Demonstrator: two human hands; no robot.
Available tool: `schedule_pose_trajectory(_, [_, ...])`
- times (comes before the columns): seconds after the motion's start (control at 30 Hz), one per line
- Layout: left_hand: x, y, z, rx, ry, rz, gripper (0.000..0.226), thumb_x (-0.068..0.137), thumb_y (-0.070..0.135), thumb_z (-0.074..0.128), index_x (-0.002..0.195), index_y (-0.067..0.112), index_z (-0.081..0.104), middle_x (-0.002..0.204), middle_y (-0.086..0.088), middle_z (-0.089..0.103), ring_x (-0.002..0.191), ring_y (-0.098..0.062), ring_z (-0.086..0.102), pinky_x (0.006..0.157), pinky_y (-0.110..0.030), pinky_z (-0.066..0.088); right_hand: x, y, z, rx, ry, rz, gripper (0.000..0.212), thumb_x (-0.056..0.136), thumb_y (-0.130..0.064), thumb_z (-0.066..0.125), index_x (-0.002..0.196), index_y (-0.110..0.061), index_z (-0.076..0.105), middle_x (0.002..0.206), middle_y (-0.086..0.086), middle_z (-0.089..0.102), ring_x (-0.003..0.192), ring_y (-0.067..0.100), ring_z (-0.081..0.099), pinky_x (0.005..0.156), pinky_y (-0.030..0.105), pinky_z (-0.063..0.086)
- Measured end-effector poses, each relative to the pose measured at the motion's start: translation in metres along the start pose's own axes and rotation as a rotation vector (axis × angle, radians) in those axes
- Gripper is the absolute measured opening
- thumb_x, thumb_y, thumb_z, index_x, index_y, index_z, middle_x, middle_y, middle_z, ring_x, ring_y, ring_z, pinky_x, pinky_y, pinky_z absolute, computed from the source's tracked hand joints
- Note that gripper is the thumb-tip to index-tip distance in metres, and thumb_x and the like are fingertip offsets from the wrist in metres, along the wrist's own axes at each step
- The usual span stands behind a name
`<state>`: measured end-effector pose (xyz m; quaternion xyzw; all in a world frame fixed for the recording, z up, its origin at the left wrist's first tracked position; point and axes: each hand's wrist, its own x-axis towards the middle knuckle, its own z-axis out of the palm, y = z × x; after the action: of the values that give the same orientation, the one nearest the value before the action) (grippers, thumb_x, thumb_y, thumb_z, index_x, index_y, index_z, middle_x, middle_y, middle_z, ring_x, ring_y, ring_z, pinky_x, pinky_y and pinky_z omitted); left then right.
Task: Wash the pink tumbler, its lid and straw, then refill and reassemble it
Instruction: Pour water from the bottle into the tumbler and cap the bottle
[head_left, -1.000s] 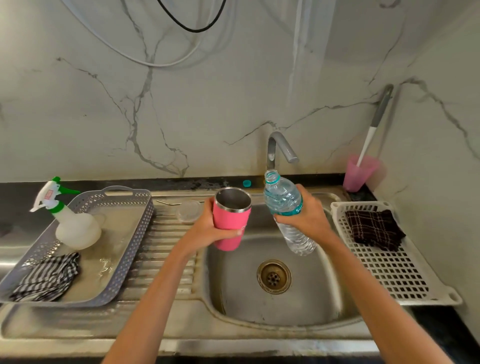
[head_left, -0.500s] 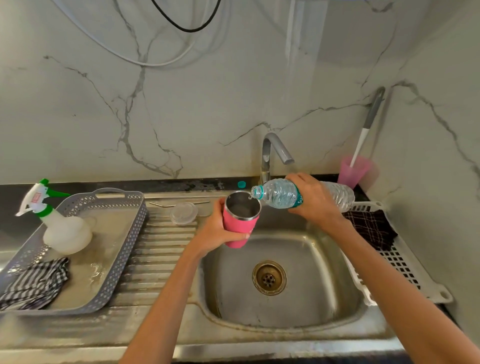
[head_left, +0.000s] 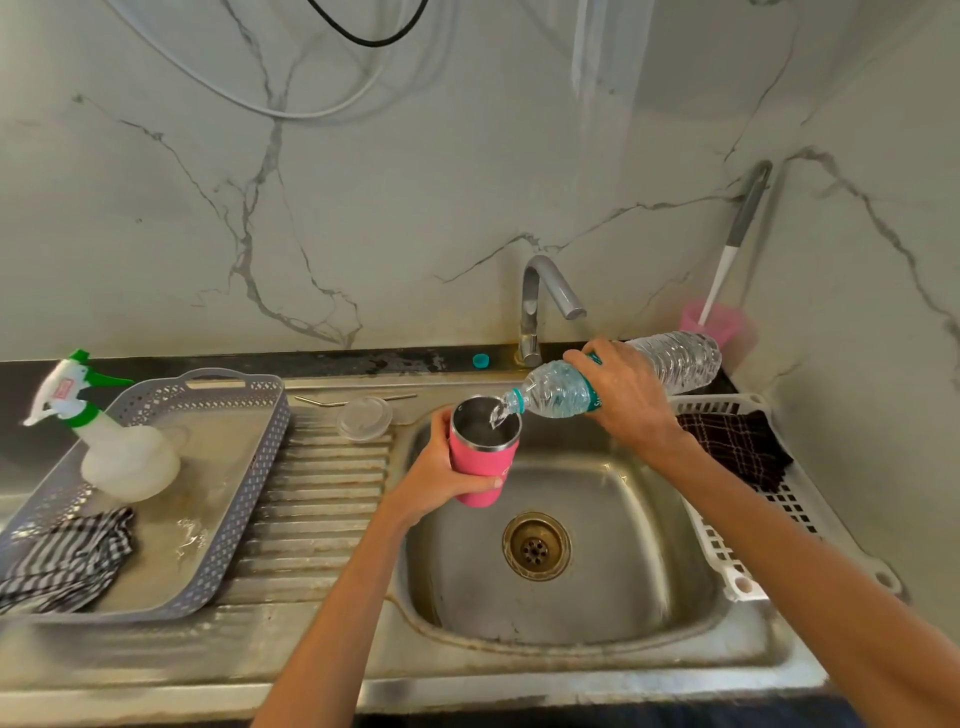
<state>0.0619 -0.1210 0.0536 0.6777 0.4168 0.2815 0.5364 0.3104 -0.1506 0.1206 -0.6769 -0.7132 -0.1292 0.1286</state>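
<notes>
R grip (head_left: 623, 395) (wrapped round bottle (head_left: 558, 397)) just tipped it, so water (head_left: 496, 415) pours toward 9 o'clock into pink tumbler (head_left: 483, 467) L grip (head_left: 441, 480) holds: refill's on.

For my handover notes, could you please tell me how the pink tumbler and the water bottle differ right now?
The pink tumbler is opaque; the water bottle is clear plastic. The pink tumbler is nearly upright in the left hand; the water bottle lies tipped in the right hand, pouring into it. Both are uncapped and held over the sink.
</notes>
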Motion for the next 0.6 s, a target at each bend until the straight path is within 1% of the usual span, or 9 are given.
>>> schedule_pose_trajectory(0.1, [0.001, -0.004, 0.005, -0.005, -0.007, 0.001, 0.101, 0.065, 0.0, 0.088, 0.139, 0.029, 0.026, 0.126, 0.015, 0.051, 0.112, -0.009, 0.059, 0.079, -0.02, 0.055, -0.002, 0.0, 0.0, -0.032, -0.027, -0.004, 0.077, 0.057, -0.02, 0.092, 0.125, -0.015, 0.055, 0.116, 0.014, 0.057, 0.108, 0.033, 0.057, 0.096, 0.047, 0.045])
schedule_pose_trajectory(0.17, [0.002, -0.006, 0.008, -0.009, -0.01, -0.002, 0.101, 0.065, 0.0, 0.088, 0.138, 0.031, 0.025, 0.125, 0.017, 0.051, 0.111, -0.003, 0.059, 0.08, -0.02, 0.055, -0.003, 0.002, 0.0, -0.052, -0.024, -0.006, 0.077, 0.058, -0.018, 0.091, 0.126, -0.015, 0.055, 0.117, 0.014, 0.057, 0.109, 0.033, 0.056, 0.097, 0.046, 0.045])
schedule_pose_trajectory(0.23, [0.002, -0.007, 0.011, -0.02, -0.01, 0.002, 0.101, 0.065, -0.001, 0.087, 0.138, 0.032, 0.025, 0.125, 0.017, 0.05, 0.11, 0.006, 0.057, 0.078, -0.018, 0.054, -0.004, 0.003, 0.0, -0.063, -0.008, -0.004, 0.076, 0.055, -0.014, 0.092, 0.123, -0.014, 0.056, 0.114, 0.015, 0.058, 0.106, 0.033, 0.058, 0.095, 0.046, 0.046])
schedule_pose_trajectory(0.27, [0.003, -0.008, 0.012, -0.024, -0.012, 0.005, 0.101, 0.065, -0.002, 0.087, 0.137, 0.031, 0.025, 0.126, 0.016, 0.05, 0.109, 0.008, 0.057, 0.077, -0.018, 0.054, -0.004, 0.003, 0.001, -0.068, -0.001, -0.001, 0.076, 0.054, -0.012, 0.092, 0.122, -0.014, 0.057, 0.113, 0.014, 0.058, 0.104, 0.033, 0.058, 0.093, 0.046, 0.047])
schedule_pose_trajectory(0.43, [0.005, -0.013, 0.016, -0.044, -0.037, 0.008, 0.1, 0.066, -0.005, 0.085, 0.14, 0.03, 0.027, 0.128, 0.01, 0.053, 0.112, 0.003, 0.057, 0.078, -0.019, 0.054, -0.005, 0.008, 0.001, -0.104, 0.034, -0.029, 0.081, 0.046, -0.005, 0.093, 0.118, -0.012, 0.058, 0.108, 0.016, 0.06, 0.099, 0.034, 0.061, 0.091, 0.045, 0.049])
schedule_pose_trajectory(0.53, [0.006, -0.017, 0.019, -0.056, -0.047, 0.018, 0.095, 0.066, -0.006, 0.084, 0.136, 0.033, 0.033, 0.128, 0.006, 0.055, 0.112, 0.0, 0.058, 0.078, -0.021, 0.054, -0.004, 0.011, -0.001, -0.135, 0.046, -0.062, 0.083, 0.04, -0.001, 0.094, 0.115, -0.011, 0.06, 0.105, 0.016, 0.06, 0.094, 0.033, 0.062, 0.087, 0.044, 0.052])
schedule_pose_trajectory(0.6, [0.006, -0.019, 0.02, -0.061, -0.049, 0.023, 0.094, 0.066, -0.006, 0.084, 0.135, 0.035, 0.034, 0.129, 0.005, 0.056, 0.114, -0.004, 0.058, 0.08, -0.023, 0.055, -0.004, 0.012, -0.001, -0.14, 0.04, -0.064, 0.084, 0.039, -0.001, 0.094, 0.115, -0.012, 0.059, 0.105, 0.015, 0.06, 0.095, 0.032, 0.062, 0.086, 0.043, 0.052])
